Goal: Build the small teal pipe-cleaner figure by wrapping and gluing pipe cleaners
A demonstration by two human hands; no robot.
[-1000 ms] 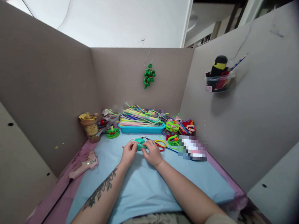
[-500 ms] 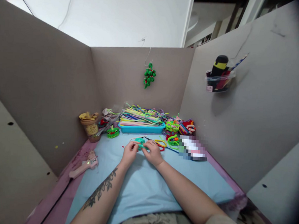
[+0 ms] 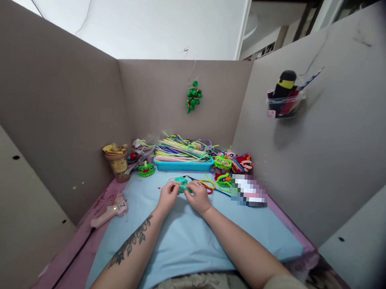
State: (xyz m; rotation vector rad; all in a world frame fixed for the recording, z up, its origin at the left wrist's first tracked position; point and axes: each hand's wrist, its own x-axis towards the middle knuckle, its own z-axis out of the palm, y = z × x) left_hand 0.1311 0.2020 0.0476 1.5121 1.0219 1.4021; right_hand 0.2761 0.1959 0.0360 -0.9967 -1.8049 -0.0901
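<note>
A small teal pipe-cleaner piece (image 3: 181, 181) is held between both hands over the blue cloth (image 3: 187, 235). My left hand (image 3: 169, 196) pinches its left side with thumb and fingertips. On the other side, my right hand (image 3: 198, 197) grips it with bent fingers, which cover part of its lower edge. Its exact shape is too small to make out. Just beyond my right hand lie scissors (image 3: 207, 184) with yellow and red handles. A tiny red bit (image 3: 159, 188) rests left of my left hand.
A blue tray (image 3: 183, 165) heaped with colourful pipe cleaners stands at the back. Left are a pink glue gun (image 3: 110, 214), a brown cup (image 3: 117, 164) and a green pipe-cleaner figure (image 3: 146, 170). Several more figures (image 3: 223, 164) and a pixelated object (image 3: 249, 191) lie right. Grey panels surround the table.
Both hands keep their hold on the teal piece with barely any finger movement. The whole view has shifted very slightly.
</note>
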